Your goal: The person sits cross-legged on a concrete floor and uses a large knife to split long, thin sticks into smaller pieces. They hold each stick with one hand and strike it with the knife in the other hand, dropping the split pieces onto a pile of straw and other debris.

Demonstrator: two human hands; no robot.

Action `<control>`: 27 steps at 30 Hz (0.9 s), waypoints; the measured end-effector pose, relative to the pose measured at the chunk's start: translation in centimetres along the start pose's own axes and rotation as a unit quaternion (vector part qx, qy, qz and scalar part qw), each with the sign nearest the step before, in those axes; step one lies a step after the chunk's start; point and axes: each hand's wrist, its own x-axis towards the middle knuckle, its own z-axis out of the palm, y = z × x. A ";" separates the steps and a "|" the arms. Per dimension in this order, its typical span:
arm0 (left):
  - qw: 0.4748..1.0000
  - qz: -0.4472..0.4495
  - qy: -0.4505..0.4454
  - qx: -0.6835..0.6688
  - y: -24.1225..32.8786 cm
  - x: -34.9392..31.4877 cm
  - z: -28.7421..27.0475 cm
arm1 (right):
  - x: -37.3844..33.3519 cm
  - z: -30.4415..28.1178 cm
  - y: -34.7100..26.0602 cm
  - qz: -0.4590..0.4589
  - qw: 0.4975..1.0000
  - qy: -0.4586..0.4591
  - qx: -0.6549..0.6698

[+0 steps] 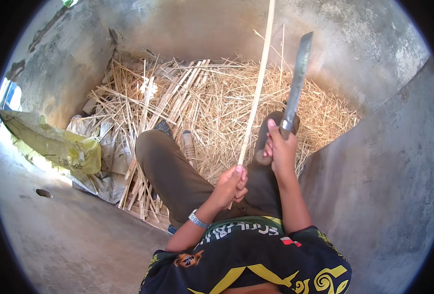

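In my left hand (pixel 230 187), the fingers close round the lower end of a long, thin pale strip (pixel 257 90) that looks like split bamboo. The strip rises away from me past the top of the view. My right hand (pixel 281 153) grips the handle of a large knife (pixel 299 73) with a long, broad metal blade. Its blade points up and away, to the right of the strip and apart from it. Both hands are over my lap, the right one by my right knee.
Shavings and thin slivers (pixel 236 108) cover the floor before me. Split strips (pixel 180 93) are heaped at the left. A cord-wrapped piece (pixel 188 144) lies between my legs. Yellowish sheeting (pixel 55 142) hangs at the left. Bare grey walls (pixel 373 196) surround the spot.
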 end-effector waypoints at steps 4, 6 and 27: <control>0.994 -0.045 -0.017 -0.103 1.6 -0.8 0.0 | -0.2 -1.0 1.7 -0.263 0.923 0.048 -0.276; 0.989 -0.063 -0.030 -0.130 1.9 -1.0 -0.3 | 0.0 -1.4 1.7 -0.317 0.859 0.027 -0.400; 0.967 -0.074 -0.122 -0.213 2.6 -1.8 -2.3 | 10.7 -0.7 -2.6 -0.693 0.501 -0.097 -0.509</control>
